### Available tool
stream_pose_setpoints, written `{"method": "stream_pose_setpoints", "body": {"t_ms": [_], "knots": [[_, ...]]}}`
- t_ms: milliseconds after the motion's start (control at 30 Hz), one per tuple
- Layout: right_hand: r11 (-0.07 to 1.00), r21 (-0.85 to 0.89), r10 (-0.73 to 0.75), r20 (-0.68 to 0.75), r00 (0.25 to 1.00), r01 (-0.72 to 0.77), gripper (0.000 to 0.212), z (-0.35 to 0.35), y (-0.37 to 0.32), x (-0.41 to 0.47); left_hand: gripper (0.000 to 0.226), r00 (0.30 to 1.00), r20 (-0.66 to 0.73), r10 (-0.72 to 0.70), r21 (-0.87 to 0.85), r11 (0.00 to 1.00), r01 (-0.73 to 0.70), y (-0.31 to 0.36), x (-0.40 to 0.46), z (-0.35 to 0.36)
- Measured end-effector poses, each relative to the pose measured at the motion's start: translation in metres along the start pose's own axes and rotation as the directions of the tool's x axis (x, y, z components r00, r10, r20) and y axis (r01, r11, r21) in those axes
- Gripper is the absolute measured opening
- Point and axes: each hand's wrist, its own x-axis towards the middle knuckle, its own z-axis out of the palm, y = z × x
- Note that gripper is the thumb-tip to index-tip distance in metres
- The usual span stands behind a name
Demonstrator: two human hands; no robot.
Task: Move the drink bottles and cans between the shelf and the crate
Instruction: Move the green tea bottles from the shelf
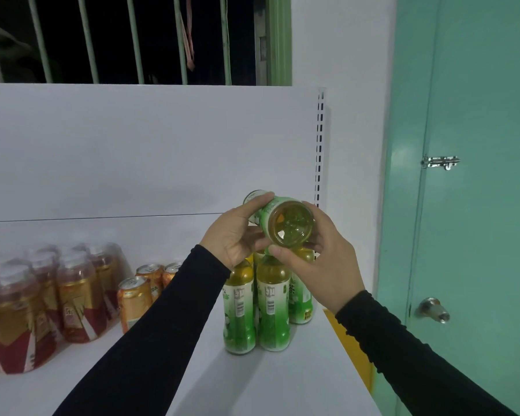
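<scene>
A small shop: a white retail shelf (pixel 168 295) with a slotted upright (pixel 321 145), stocked with grouped green bottles (pixel 270 301), red-labelled bottles (pixel 42 301) and orange cans (pixel 134 300).

Held bottle (pixel 285 223): clear glossy plastic, glossy film label. Cans (pixel 134 301): shiny metal. Shelf (pixel 297 379): smooth matt white. Sleeves (pixel 150 331): matt black cloth. Door bolt (pixel 440 162): bright metal.

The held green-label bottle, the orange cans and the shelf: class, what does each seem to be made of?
Held bottle: apparently clear glossy plastic; yellow drink shows through its moulded base.
Orange cans: likely aluminium; silvery rimmed tops with pull tabs, printed sides.
Shelf: probably white painted metal, smooth, matt; slotted upright behind suggests it.
</scene>
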Motion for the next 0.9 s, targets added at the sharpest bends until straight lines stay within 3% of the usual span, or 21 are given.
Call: {"method": "stream_pose_setpoints", "body": {"t_ms": [333, 433, 600, 733, 833, 900], "knots": [[1.000, -0.030, -0.007, -0.002, 1.000, 0.007, 0.056, 0.000, -0.002, -0.002, 0.020, 0.999, -0.029, -0.045, 0.011, 0.999, 0.045, -0.004, 0.003, -0.001], [0.999, -0.022, 0.024, 0.003, 1.000, -0.024, 0.065, -0.001, 0.004, -0.002, 0.025, 0.999, -0.026, -0.032, 0.015, 0.999, 0.033, -0.003, 0.003, 0.000], [0.980, 0.101, 0.158, 0.122, 0.980, -0.171, 0.067, -0.007, 0.020, -0.005, 0.093, 0.988, 0.016, 0.155, 0.187, 0.970, -0.156, -0.014, 0.010, -0.008], [0.947, 0.125, 0.260, 0.243, 0.934, -0.296, 0.056, -0.015, 0.032, 0.001, 0.120, 0.949, 0.150, 0.277, 0.382, 0.869, -0.314, -0.035, 0.011, -0.015], [0.932, 0.176, 0.255, 0.306, 0.917, -0.317, 0.049, -0.021, 0.041, -0.002, 0.110, 0.923, 0.256, 0.287, 0.431, 0.821, -0.375, -0.048, 0.010, -0.015], [0.929, 0.192, 0.261, 0.262, 0.929, -0.315, 0.049, -0.024, 0.050, -0.008, 0.089, 0.911, 0.269, 0.312, 0.411, 0.818, -0.402, -0.049, 0.009, -0.011]]}}
